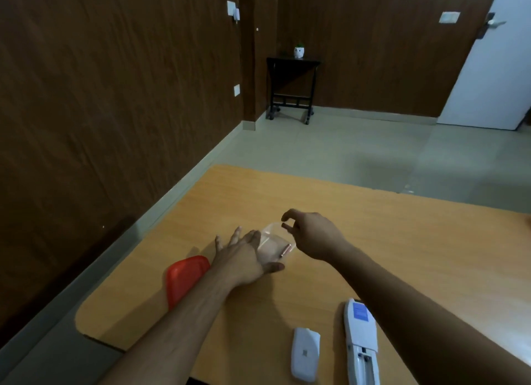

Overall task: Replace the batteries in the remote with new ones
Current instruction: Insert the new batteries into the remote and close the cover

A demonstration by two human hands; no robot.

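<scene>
On the near right of the table [373, 241] lay the remote [361, 344], compartment exposed, its cover [305, 353] just left; refitting remained. Farther off, a red lid [185, 278] lay left of a clear container [274, 241] holding one battery [286, 249]. The left hand [244, 255] rested flat, fingers straight, against the container; the right hand [310, 235] hovered over it, fingers curled, seemingly holding nothing.

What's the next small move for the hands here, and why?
Probably lower the right hand into the clear container and pinch the battery lying there. The remote lies with its battery bay open, the cover beside it and the red lid already off. The left hand rests against the container, steadying it; the right hand's curled fingers hover above the rim, holding nothing.
</scene>
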